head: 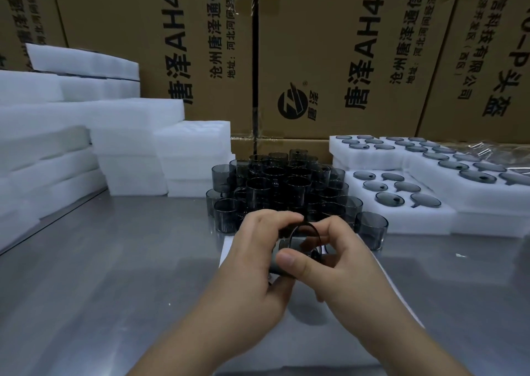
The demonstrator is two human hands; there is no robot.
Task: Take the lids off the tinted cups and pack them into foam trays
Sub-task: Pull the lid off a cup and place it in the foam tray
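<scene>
My left hand grips a smoky tinted cup low over the steel table, thumb across its side. My right hand pinches the cup's round dark lid, which stands tilted up at the cup's mouth. Just behind my hands stands a heap of several tinted cups, stacked in layers. To the right, white foam trays hold several tinted lids lying in round pockets. A flat white foam sheet lies under my hands, mostly hidden.
Stacks of white foam trays fill the left and back left. Tall brown cardboard boxes wall off the back. A clear plastic bag lies at the far right. The steel table spreads to the left of my arms.
</scene>
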